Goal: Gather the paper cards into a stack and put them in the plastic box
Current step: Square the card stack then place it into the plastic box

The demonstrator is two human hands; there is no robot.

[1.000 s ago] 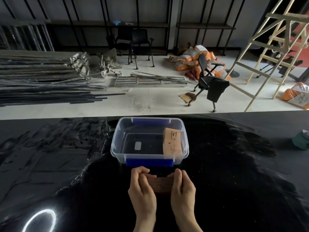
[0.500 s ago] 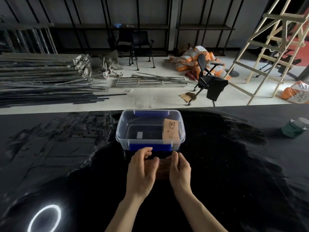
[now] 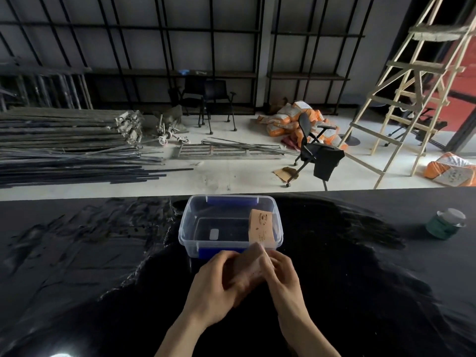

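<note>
Card stack (image 3: 248, 266): tan, blurred, pinched between both hands just above black table (image 3: 77, 266), right before near wall of plastic box (image 3: 189, 222). Left hand (image 3: 219, 284): fingers curled around stack's left side. Right hand (image 3: 279, 271): fingers closed on stack's right edge. Plastic box: clear, blue clips front and back, lid off. One tan card (image 3: 260, 228) inside, leaning against box's right wall. Green jar (image 3: 445, 224): far right on table, well apart. Beyond table: office chair (image 3: 318, 150), wooden ladder (image 3: 422, 81).

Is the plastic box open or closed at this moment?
Open. The plastic box has no lid on it; one paper card leans inside against its right wall, and its dark bottom shows directly.
</note>
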